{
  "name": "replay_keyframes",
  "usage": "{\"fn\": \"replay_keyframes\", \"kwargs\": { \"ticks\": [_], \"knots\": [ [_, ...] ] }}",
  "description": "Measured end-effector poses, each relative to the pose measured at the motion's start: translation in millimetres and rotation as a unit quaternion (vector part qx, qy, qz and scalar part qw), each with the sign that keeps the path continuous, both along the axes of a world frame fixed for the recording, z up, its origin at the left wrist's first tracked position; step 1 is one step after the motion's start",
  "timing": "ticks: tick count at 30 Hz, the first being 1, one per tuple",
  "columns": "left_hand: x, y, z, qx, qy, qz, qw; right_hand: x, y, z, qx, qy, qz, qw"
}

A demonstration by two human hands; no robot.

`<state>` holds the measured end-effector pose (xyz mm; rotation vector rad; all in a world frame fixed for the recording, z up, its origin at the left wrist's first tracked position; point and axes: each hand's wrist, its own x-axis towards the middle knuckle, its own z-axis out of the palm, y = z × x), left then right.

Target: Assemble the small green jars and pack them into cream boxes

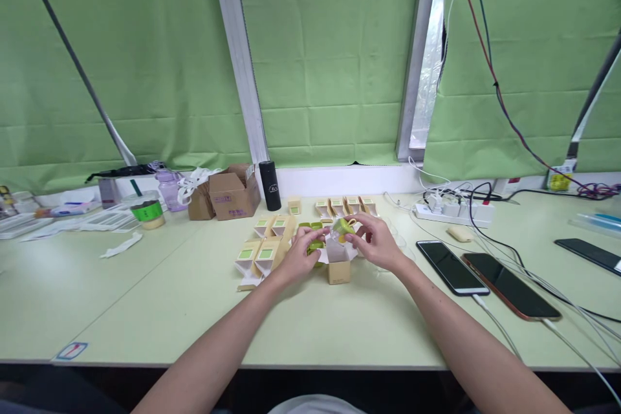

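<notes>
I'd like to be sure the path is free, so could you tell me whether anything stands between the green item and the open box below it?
Nothing visible does: the right hand holds the green item just above the open box. The left hand is beside the opening, apparently not across it.

Free room and obstacles, counter (184, 310) seen from above.
Clear lanes: lower left, from the front edge up to the open small boxes (266, 255); lower center, between the forearms, in front of the box (339, 272) at mid-frame. In the way: right of center, two phones (512, 284) with cables toward the lower right; above them, a power strip (453, 212) and wires; upper center, a row of small boxes (345, 207); left, cardboard box (235, 193), black bottle (270, 186), cup (147, 210).
</notes>
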<state>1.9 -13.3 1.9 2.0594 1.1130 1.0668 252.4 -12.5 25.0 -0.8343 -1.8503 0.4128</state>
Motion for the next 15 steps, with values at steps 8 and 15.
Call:
{"fn": "replay_keyframes", "kwargs": {
  "ticks": [8, 15],
  "knots": [
    [0.6, -1.3, -0.1, 0.000, -0.009, -0.015, 1.000, 0.1, -3.5, 1.2, 0.024, -0.093, -0.017, 0.995],
    [0.4, -2.0, -1.6, 0.006, -0.016, -0.015, 1.000, -0.6, -4.1, -0.1, 0.017, -0.127, -0.013, 0.992]
  ]
}}
